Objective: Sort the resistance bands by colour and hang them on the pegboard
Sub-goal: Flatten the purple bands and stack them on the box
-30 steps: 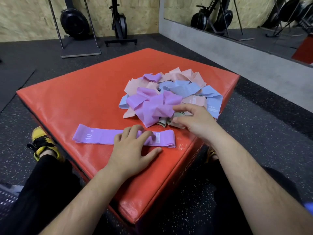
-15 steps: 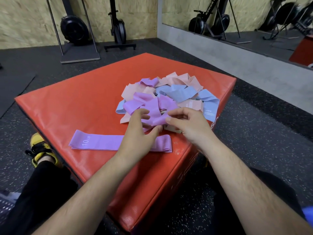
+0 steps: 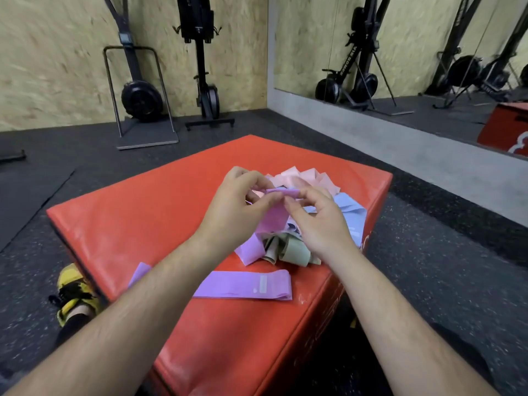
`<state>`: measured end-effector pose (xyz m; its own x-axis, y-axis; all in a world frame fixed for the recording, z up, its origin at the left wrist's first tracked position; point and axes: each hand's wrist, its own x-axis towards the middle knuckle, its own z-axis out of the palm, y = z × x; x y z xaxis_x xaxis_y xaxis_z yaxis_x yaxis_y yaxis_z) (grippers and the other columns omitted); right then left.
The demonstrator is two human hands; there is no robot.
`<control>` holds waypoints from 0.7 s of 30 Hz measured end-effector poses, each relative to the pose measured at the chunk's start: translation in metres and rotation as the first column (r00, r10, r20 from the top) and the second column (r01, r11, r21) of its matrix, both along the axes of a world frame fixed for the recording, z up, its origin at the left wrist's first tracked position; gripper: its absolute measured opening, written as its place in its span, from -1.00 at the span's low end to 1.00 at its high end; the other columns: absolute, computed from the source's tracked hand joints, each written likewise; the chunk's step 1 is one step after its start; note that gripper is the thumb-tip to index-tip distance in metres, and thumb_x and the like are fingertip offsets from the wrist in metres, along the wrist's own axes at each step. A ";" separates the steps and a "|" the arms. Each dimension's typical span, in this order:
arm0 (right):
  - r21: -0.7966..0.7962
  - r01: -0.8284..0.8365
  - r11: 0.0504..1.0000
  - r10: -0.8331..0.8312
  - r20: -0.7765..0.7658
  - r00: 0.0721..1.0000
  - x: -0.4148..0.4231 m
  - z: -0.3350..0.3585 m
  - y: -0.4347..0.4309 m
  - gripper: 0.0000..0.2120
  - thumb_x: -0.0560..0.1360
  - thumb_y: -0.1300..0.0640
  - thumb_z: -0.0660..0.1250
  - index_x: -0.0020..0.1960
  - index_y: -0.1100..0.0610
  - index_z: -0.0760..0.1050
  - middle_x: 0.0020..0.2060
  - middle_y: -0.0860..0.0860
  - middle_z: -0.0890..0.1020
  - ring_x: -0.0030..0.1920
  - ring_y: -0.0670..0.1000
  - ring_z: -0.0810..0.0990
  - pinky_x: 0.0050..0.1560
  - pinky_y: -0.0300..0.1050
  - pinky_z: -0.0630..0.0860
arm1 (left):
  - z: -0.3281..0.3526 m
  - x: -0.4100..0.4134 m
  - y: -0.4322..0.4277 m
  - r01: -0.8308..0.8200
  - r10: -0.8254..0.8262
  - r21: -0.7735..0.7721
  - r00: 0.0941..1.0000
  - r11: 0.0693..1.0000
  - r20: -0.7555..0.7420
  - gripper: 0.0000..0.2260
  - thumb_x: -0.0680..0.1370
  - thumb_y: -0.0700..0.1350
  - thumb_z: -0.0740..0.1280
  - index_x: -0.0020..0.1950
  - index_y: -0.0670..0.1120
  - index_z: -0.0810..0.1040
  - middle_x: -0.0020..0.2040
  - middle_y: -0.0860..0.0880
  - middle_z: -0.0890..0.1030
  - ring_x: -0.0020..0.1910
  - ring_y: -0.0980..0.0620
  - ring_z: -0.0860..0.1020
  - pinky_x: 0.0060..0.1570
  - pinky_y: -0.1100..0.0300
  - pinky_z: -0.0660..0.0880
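a red padded box [image 3: 137, 224] carries everything, one corner pointing at the person. against its near right edge, toward the right corner, sits the pile of bands [image 3: 328, 184]. in this tangle, pink bands [image 3: 297, 174] lie at the far side, blue bands [image 3: 353, 215] lie along the edge, and green bands [image 3: 297, 251] lie nearest the person. i cannot count each colour, since they overlap and the hands cover the middle.

closer to the near corner, one flat purple band [image 3: 245, 284] lies straightened on its own, apart from the pile. it is likely the start of a purple group. the left forearm crosses its middle.

above the pile the left hand [image 3: 237, 212] and right hand [image 3: 320, 224] meet. each pinches, between thumb and curled fingers, the top of a lifted purple band [image 3: 274, 218], whose tail hangs down to the pile. the right hand's other fingers are loosely spread. held up like that, the band seems to be getting freed and opened out so it can lie flat beside its match.

so two purple bands can be counted, with one colour begun and three unsorted. no pegboard is in view, so hanging looks far off.
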<state>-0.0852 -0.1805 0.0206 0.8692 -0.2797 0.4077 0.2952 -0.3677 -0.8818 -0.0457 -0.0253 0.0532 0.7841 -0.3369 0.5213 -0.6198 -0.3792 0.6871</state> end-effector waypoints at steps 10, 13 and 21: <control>0.270 -0.269 0.924 0.258 0.078 0.963 0.003 0.034 0.020 -0.87 0.58 0.23 0.36 0.12 0.12 0.54 -0.04 0.06 0.71 -0.04 -0.04 0.67 0.02 -0.03 0.58 | 0.062 0.002 0.008 0.020 -0.019 -0.035 1.000 0.999 0.016 -0.89 0.56 -0.10 0.39 -0.12 -0.13 0.58 -0.47 0.13 0.52 -0.50 0.20 0.43 -0.44 0.40 0.34; 0.213 -0.263 0.941 0.267 0.010 0.964 0.008 0.029 0.022 -0.93 0.55 0.22 0.41 0.02 0.13 0.55 -0.20 -0.03 0.69 -0.21 -0.10 0.62 -0.19 -0.15 0.53 | 0.068 0.002 0.015 -0.028 0.026 -0.136 1.000 0.990 -0.017 -0.87 0.58 -0.11 0.36 -0.12 -0.15 0.55 -0.42 0.05 0.54 -0.51 0.18 0.45 -0.44 0.34 0.39; -0.154 -0.308 0.939 0.260 -0.270 0.927 0.004 0.015 -0.002 -0.92 0.49 0.10 0.49 -0.09 0.04 0.58 -0.28 -0.10 0.65 -0.30 -0.19 0.56 -0.23 -0.31 0.47 | 0.050 0.009 0.062 -0.205 0.161 -0.280 0.972 0.938 -0.173 -0.89 0.61 -0.15 0.27 -0.06 -0.17 0.48 -0.32 -0.14 0.61 -0.46 0.03 0.51 -0.37 0.19 0.46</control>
